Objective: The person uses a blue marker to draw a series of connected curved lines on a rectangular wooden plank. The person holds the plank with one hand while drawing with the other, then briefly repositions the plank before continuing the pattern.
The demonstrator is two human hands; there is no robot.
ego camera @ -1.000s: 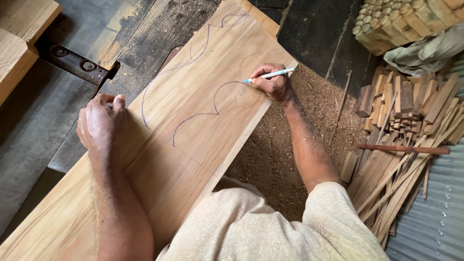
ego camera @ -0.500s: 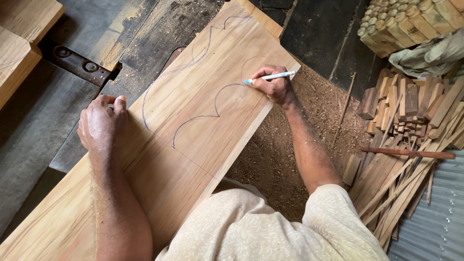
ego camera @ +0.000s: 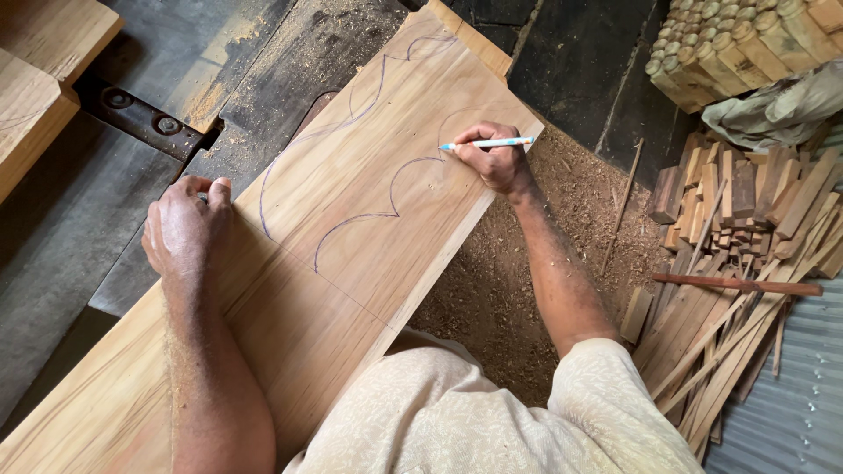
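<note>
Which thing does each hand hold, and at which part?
The right hand holds a white pen near its blue tip, by the fingers. The left hand holds nothing; it rests on the wooden board's edge.

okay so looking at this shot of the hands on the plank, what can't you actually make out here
Head view, all of it:
- The plank: its near end runs off the bottom-left edge.
- The left hand: its fingertips curl over the plank's far side, so what they touch is hidden.
- The pen: its tip is too small to tell whether it touches the wood.
- The right hand: its palm faces away.
- The offcut pile: cut off by the right edge.
</note>
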